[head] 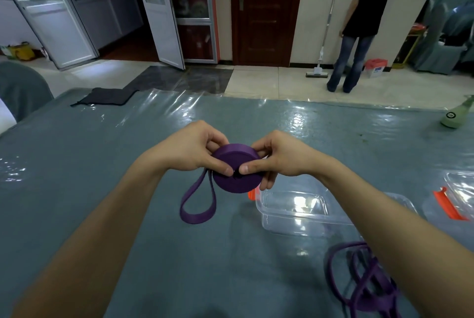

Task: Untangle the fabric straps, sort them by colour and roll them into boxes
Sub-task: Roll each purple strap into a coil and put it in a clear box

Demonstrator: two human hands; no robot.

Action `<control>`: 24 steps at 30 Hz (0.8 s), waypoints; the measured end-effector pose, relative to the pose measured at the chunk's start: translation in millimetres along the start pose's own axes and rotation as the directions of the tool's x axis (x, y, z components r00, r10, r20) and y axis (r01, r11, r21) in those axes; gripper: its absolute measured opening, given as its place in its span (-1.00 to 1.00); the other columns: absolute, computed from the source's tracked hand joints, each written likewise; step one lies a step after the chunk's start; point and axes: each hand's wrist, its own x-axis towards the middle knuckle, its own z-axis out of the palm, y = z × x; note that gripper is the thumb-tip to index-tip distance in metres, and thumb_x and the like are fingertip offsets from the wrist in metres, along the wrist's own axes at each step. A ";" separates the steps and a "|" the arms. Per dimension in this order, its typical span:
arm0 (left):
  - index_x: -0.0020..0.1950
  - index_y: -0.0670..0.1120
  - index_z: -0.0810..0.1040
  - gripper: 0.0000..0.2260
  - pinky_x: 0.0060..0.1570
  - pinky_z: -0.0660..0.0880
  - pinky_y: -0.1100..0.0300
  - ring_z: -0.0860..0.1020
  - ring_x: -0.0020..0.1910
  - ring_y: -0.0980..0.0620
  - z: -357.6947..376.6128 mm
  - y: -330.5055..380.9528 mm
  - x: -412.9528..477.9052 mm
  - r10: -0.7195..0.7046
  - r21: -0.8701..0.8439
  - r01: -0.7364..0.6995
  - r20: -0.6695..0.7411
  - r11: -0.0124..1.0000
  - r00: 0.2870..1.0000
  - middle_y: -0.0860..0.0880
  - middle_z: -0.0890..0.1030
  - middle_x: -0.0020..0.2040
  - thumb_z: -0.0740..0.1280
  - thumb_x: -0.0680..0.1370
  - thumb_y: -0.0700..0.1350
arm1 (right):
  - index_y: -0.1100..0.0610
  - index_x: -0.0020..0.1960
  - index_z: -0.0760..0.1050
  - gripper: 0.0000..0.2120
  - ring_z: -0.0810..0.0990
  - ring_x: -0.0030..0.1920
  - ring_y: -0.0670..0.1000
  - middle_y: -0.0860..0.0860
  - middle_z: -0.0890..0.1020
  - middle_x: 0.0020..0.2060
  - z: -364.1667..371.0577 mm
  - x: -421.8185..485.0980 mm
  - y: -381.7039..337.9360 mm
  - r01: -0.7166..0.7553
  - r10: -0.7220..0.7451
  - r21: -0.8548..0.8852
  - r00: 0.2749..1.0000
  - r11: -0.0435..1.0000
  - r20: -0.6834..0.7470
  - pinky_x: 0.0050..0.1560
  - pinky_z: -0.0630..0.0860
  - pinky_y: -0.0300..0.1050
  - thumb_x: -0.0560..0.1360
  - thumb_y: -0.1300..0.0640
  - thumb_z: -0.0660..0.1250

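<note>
We hold the purple roll (234, 171) just left of the clear box (289, 225), left hand (195, 149) and right hand (279, 157) both pinching it, thumbs on its face, its loose tail (197, 204) looping down away from the box.

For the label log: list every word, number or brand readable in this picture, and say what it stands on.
Nothing can be read in full.
White floor box with a red lid: blue print on its side, too blurred to read.
Pale green handheld device: round dark badge, too small to read.
Yellow-and-black box by the right wall: markings blurred.
</note>
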 end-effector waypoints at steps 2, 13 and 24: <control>0.08 -0.07 0.75 -0.71 0.12 0.74 -0.04 0.81 -0.03 -0.06 -0.2 0.2 0.7 -0.011 0.022 0.011 0.010 1.000 1.000 -0.05 0.82 -0.05 0.72 0.41 -0.18 | 0.13 0.13 0.75 -0.63 0.81 -0.19 0.26 0.21 0.79 -0.08 1.0 1.2 0.1 -0.013 0.013 0.003 0.999 1.000 0.033 -0.19 0.76 0.04 0.47 -0.08 0.65; 0.17 0.02 0.75 -0.72 0.10 0.74 0.00 0.81 -0.03 -0.05 -2.2 11.0 -2.9 0.005 0.015 -0.005 0.003 1.000 1.000 -0.03 0.82 -0.04 0.67 0.49 -0.02 | 0.08 0.04 0.76 -0.69 0.78 -0.34 0.19 0.11 0.79 -0.22 9.9 2.3 1.1 0.032 -0.038 -0.086 0.997 0.996 -0.066 -0.24 0.75 0.06 0.42 -0.06 0.70; 0.07 0.09 0.81 -0.78 0.00 0.70 0.26 0.81 -0.04 0.04 -1.5 6.4 -4.9 0.097 -0.060 -0.109 -0.171 0.992 0.980 0.03 0.82 -0.05 0.63 0.45 0.07 | 0.06 0.00 0.78 -0.75 0.74 -0.37 0.21 0.15 0.77 -0.26 3.0 -4.5 3.7 0.088 -0.081 0.063 0.991 0.994 -0.104 -0.32 0.68 -0.08 0.43 -0.04 0.70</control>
